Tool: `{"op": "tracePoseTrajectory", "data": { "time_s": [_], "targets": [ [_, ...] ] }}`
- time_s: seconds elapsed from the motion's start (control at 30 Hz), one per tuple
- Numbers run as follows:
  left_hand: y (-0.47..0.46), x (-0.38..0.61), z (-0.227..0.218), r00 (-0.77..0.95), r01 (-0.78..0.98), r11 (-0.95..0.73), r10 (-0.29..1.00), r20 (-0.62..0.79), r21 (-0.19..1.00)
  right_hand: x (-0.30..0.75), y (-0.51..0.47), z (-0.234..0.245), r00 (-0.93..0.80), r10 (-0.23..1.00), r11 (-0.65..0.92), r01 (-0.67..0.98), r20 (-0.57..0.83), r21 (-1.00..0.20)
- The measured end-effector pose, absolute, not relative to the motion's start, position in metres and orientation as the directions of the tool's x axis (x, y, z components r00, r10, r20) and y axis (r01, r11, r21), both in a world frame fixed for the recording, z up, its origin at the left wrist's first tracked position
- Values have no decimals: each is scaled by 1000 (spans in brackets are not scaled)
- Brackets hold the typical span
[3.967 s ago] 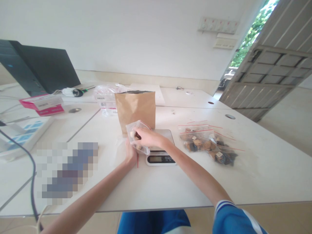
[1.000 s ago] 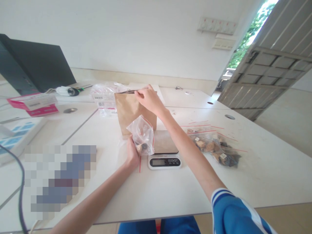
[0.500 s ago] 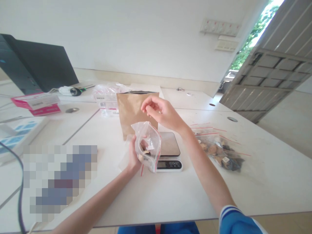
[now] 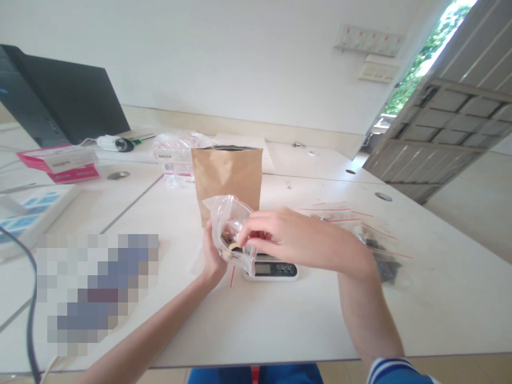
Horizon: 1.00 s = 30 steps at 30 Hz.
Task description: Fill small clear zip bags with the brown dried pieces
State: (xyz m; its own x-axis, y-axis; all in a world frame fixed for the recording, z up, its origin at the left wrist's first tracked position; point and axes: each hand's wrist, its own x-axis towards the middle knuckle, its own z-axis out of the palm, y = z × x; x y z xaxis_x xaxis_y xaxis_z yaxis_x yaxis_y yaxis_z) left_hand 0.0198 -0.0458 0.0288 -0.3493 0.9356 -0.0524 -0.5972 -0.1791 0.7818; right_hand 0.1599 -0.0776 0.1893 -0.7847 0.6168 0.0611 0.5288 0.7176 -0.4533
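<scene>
My left hand [image 4: 212, 257] grips the zip bag [image 4: 227, 218] upright, mouth open, so my right hand [image 4: 298, 241] reaches inside, fingers pinched narrow, above the scale [image 4: 272, 269].

White table [image 4: 280, 320] with scale [image 4: 272, 269], paper bag [image 4: 228, 176]

The left hand [image 4: 212, 255] is held upright, palm turned to the right, with its fingers curled shut in a grip. The left forearm [image 4: 156, 330] is stretched forward from the lower left. The right hand [image 4: 298, 238] is laid across, knuckles up, its fingertips [image 4: 245, 234] pinched together just beside the left hand. The right forearm [image 4: 366, 314] is bent inward.
</scene>
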Motion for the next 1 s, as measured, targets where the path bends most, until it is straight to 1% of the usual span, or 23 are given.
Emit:
{"op": "tracePoseTrajectory", "data": {
  "time_s": [0.1,0.17,0.27,0.37,0.4,0.5,0.6,0.7,0.77,0.83,0.9,1.0],
  "targets": [
    [-46,17,35,-394,-578,-271,919,28,770,148,-70,176,-788,615,733,577,-10,-361],
    [-46,17,39,-400,-584,-296,915,50,756,141,-65,170,-774,632,715,606,-50,-347],
    [-48,16,43,-380,-565,-294,922,73,771,135,-58,165,-743,656,656,648,-133,-387],
    [-50,16,44,-398,-484,-309,911,109,819,132,-54,162,-734,658,618,654,-169,-437],
    [-50,16,44,-405,-447,-313,906,122,838,132,-53,161,-735,652,616,656,-184,-437],
    [-47,15,39,-443,-345,-322,884,149,882,130,-52,159,-728,645,632,679,-233,-374],
    [-45,13,36,-475,-272,-346,860,187,898,125,-53,156,-705,671,643,707,-229,-293],
    [-47,12,37,-460,-216,-343,862,214,914,120,-52,148,-694,676,640,719,-248,-270],
    [-49,11,38,-447,-192,-346,864,232,918,117,-49,141,-686,676,612,726,-271,-313],
    [-49,11,39,-459,-209,-342,862,217,916,116,-44,135,-681,682,563,721,-267,-404],
    [-45,12,38,-472,-291,-320,868,155,902,117,-37,131,-686,690,534,698,-231,-477],
    [-36,12,35,-407,-434,-252,912,61,865,124,-20,126,-709,685,555,658,-168,-509]
  ]
}}
